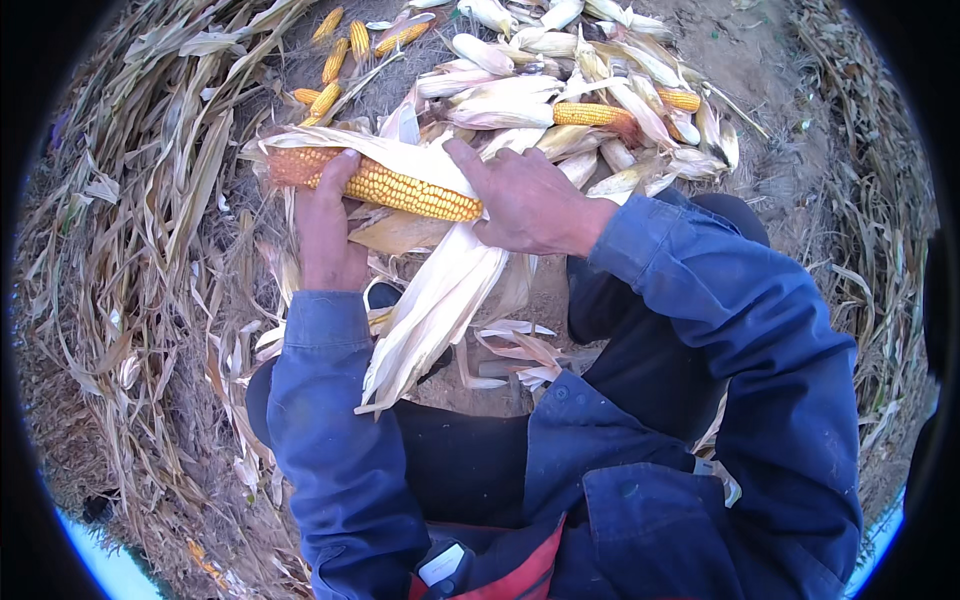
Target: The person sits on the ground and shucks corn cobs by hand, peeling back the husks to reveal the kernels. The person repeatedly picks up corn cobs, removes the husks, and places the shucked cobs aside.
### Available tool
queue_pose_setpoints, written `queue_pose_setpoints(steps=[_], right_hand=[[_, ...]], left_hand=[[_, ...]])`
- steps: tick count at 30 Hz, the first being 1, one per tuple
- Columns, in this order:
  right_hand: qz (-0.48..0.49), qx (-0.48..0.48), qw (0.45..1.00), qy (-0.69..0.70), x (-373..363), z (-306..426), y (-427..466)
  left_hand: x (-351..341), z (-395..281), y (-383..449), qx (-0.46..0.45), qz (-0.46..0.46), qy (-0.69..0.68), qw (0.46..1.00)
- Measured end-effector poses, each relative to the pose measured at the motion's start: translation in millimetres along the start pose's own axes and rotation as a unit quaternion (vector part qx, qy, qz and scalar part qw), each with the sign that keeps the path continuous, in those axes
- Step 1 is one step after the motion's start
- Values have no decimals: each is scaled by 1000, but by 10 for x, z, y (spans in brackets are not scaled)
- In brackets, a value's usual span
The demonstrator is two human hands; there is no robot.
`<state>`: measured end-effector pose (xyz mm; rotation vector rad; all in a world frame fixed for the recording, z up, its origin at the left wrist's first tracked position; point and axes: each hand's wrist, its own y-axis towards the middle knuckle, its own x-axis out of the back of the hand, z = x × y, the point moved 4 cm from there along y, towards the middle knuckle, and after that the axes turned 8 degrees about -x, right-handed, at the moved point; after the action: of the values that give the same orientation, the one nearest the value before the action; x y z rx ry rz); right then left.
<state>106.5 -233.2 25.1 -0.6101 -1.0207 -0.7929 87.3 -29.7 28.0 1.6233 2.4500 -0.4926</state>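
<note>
A yellow ear of corn (409, 191) lies across both my hands, its kernels bare along the near side. My left hand (330, 217) grips it near the silk end, thumb over the kernels. Reddish-brown silk (289, 166) hangs from that tip. At the other end, my right hand (529, 195) is closed around the base and the husk. One pale husk leaf (397, 154) still covers the far side of the ear. Another long bunch of husk (439, 322) droops from the base toward my lap.
Beyond my hands is a heap of ears in husk (502, 97), with a partly bared ear (589, 115) on it. Several husked ears (330, 64) lie on the soil at upper left. Dry corn stalks (150, 202) cover the left side; more stalks (877, 150) line the right.
</note>
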Motion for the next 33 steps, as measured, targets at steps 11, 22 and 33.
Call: queue_pose_setpoints(steps=[11, 22, 33], right_hand=[[-65, 27, 995, -74, -128, 108, -87], [-172, 7, 964, -201, -269, 67, -25], [-148, -16, 966, -213, -263, 85, -63]], left_hand=[[4, 12, 28, -32, -22, -2, 999], [-27, -45, -10, -45, -17, 106, 993], [-14, -160, 11, -95, -5, 276, 956]])
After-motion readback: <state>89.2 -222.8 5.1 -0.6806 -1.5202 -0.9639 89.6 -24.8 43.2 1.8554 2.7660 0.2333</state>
